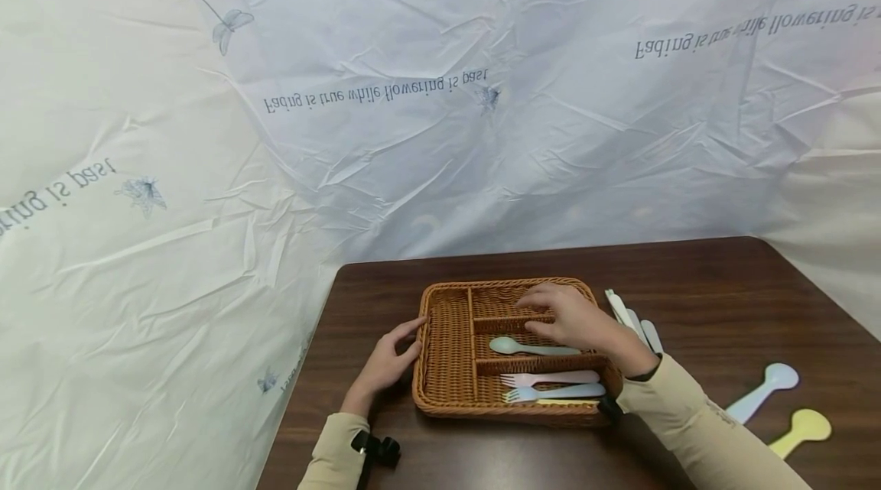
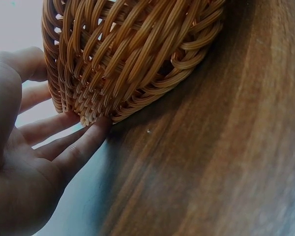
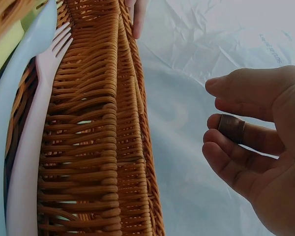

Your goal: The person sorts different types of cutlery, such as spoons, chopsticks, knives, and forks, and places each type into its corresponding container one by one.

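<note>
A brown wicker basket (image 1: 447, 352) with divided compartments sits on the table. My left hand (image 1: 385, 364) touches its left side with fairly straight fingers; the left wrist view shows the fingertips against the lower weave (image 2: 103, 73). Over the right-hand compartments hovers my right hand (image 1: 581, 318), fingers loosely bent, nothing between them. A pale green spoon (image 1: 505, 345) lies in the middle compartment beneath it. In the near compartment are a pink fork (image 1: 551, 378), a light blue fork (image 1: 551, 393) and a yellow utensil (image 1: 567, 401), partly hidden.
Several pale utensils (image 1: 616, 306) lie right of the basket, partly behind the right forearm. Farther right on the dark wooden table (image 1: 716, 283) are a light blue spoon (image 1: 781, 377) and a yellow spoon (image 1: 811, 426). A printed white sheet (image 1: 385, 161) hangs behind the table.
</note>
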